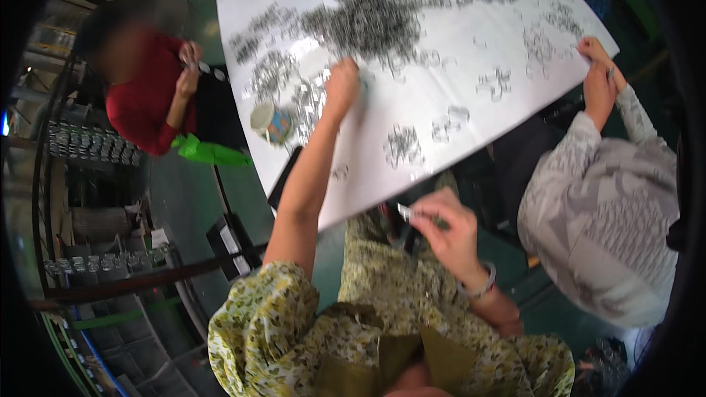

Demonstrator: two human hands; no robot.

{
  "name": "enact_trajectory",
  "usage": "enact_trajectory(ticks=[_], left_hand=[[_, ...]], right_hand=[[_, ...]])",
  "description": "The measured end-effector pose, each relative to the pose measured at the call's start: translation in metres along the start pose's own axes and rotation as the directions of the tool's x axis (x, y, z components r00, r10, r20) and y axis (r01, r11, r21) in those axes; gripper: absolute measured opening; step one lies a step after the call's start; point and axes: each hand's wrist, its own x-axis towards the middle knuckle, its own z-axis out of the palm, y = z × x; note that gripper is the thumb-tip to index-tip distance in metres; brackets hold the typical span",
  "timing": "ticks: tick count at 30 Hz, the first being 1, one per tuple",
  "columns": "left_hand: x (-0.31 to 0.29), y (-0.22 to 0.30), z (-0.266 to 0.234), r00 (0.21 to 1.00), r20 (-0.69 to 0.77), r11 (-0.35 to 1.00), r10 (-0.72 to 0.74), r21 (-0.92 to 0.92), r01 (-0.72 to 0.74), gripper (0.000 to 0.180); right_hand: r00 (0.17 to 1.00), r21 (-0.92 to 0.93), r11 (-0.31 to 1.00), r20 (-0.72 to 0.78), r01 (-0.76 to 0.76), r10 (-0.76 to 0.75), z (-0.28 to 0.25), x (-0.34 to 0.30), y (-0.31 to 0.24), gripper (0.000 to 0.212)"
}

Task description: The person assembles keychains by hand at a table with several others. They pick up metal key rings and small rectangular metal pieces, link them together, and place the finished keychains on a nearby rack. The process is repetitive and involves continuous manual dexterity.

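My left hand (342, 89) reaches over the white table (434, 77), its fingers curled closed; whatever they might hold is hidden. Just left of it lie shiny flat metal pieces (309, 103), and beyond it is a dense heap of small bent metal wire parts (371, 23). A patterned round tub (278, 126) stands by my left forearm. In front of my lap, off the table's near edge, my right hand (450, 231) pinches a small shiny metal piece (404, 211) between thumb and fingers.
Smaller clusters of wire parts (402, 145) lie near the front edge. A person in red (143, 103) works at the left, with a green bag (209, 151) beside them. Another in a grey patterned top (603, 220) sits close on my right. More people are across the table.
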Motion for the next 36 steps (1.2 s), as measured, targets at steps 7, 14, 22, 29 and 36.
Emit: enact_trajectory(ticks=[7, 14, 22, 29, 36], left_hand=[[-0.087, 0.087, -0.102, 0.993, 0.069, 0.739, -0.1, -0.663, 0.121, 0.024], [-0.19, 0.152, -0.172, 0.992, 0.05, 0.393, 0.118, -0.92, 0.0, 0.013], [-0.206, 0.16, -0.161, 0.976, -0.199, 0.589, 0.088, -0.78, -0.212, 0.013], [-0.212, 0.149, -0.147, 0.99, -0.076, 0.38, 0.122, -0.917, -0.117, 0.006], [-0.219, 0.144, -0.16, 0.961, -0.211, 0.428, 0.178, -0.863, -0.269, 0.011]], right_hand=[[0.992, 0.028, 0.996, -0.082, -0.09, 0.092, 0.002, -0.003, -0.004, 0.015], [0.968, 0.383, 0.908, -0.108, -0.168, 0.225, 0.005, 0.0, -0.002, 0.015], [0.97, 0.154, 0.982, -0.202, -0.108, 0.139, 0.012, -0.002, -0.021, 0.017], [0.992, 0.076, 0.995, -0.118, 0.061, -0.052, 0.01, 0.004, -0.008, 0.019], [0.975, 0.041, 0.989, 0.18, -0.139, 0.129, 0.043, 0.084, 0.04, 0.023]])
